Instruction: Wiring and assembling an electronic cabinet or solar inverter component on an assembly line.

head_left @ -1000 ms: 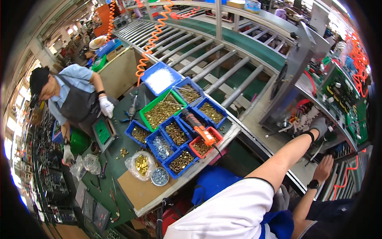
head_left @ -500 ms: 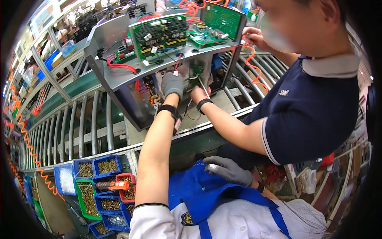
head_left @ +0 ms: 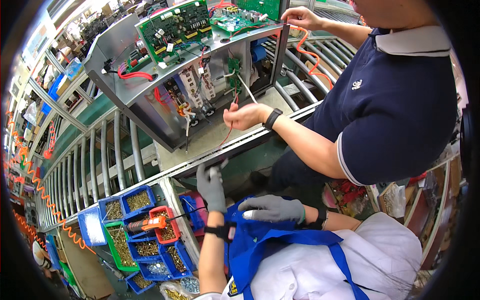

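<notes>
Open metal chassis (head_left: 187, 70) standing on a pale board (head_left: 205, 142) over the roller conveyor (head_left: 93, 165), upper middle of the view, beyond the wearer's two gloved hands and clear of both.

Far left: orange coiled hose (head_left: 42, 190) is hanging in front of the rollers. Next, blue bin (head_left: 92, 227) is holding a pile of white pieces; green bin (head_left: 119, 245) beside it is holding brass-coloured fasteners. Above these, looped red cable (head_left: 135, 76) is lying at the left end of the chassis's top shelf. Orange-and-black power screwdriver (head_left: 152, 223) is resting across the bins, its front end over a red bin (head_left: 171, 233) of small parts. Green circuit board (head_left: 175, 30) is rising upright from the chassis shelf.

Wearer's left hand (head_left: 212, 190), grey glove, is pointing up between bins and apron, fingers partly curled. A small pale piece (head_left: 224, 163) is showing at the fingertips, blurred; cannot tell whether it is gripped.

Co-worker's nearer hand (head_left: 245, 117) is pinching a thin red wire in front of the chassis. Below, wearer's right hand (head_left: 272, 207), also grey-gloved, is lying over the blue apron (head_left: 270, 237), fingers loosely extended, grasping nothing visible. Co-worker's farther hand (head_left: 302, 17) is reaching to the chassis's upper right corner.
</notes>
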The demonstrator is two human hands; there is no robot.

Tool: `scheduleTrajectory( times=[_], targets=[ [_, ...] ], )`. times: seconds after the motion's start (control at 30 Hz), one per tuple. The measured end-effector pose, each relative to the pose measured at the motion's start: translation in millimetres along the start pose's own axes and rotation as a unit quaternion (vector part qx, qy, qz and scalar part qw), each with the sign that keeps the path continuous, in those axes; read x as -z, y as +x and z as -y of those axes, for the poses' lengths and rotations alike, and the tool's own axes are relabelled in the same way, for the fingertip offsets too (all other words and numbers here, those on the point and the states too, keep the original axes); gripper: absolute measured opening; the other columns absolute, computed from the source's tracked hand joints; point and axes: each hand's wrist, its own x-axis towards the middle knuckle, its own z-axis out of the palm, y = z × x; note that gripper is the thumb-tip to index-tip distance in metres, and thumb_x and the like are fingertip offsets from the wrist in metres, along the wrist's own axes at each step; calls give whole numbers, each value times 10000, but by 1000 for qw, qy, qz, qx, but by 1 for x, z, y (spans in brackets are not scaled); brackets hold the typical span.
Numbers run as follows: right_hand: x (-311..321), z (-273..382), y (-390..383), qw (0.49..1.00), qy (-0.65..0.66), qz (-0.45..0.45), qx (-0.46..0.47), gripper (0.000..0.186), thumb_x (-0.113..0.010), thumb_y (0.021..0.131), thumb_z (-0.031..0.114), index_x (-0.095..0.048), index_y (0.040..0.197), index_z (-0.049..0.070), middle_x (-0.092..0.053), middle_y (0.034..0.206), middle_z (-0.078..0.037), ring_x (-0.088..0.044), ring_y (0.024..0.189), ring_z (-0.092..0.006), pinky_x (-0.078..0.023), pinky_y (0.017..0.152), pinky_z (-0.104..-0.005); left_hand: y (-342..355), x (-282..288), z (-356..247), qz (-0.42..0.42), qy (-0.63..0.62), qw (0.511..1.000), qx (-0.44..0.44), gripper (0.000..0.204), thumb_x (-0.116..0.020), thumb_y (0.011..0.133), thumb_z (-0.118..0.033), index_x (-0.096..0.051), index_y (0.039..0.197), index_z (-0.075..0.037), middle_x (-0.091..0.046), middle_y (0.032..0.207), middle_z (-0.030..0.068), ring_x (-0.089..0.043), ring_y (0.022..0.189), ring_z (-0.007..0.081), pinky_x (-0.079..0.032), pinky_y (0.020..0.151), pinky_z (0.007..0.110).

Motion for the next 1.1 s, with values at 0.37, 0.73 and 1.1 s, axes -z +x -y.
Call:
scheduleTrajectory(
  times=[0.37,0.73,1.1],
  targets=[
    [-20,6,9,998,-12,59,-3,435,-500,979,339,-511,1266,13,-593,1196,-159,-549,1155,-254,-417,973,-344,-62,72,22,-72,-6,996,47,407,-527,918,-47,-436,1311,15,-642,945,121,-582,699,102,-479,574,214],
    [-4,138,125,902,206,-281,254,483,-532,962,292,-442,1350,20,-599,1134,-117,-550,1037,-195,-442,918,-331,-63,94,8,-24,-86,995,42,408,-538,884,-30,-457,1274,60,-621,948,109,-588,706,114,-485,581,207],
    [-50,35,34,936,164,-202,239,488,-512,955,353,-469,1326,38,-598,1156,-129,-551,1068,-227,-438,929,-349,-67,156,13,-29,4,999,43,362,-490,933,-50,-440,1278,48,-615,916,104,-569,664,105,-475,545,224]
  ],
)
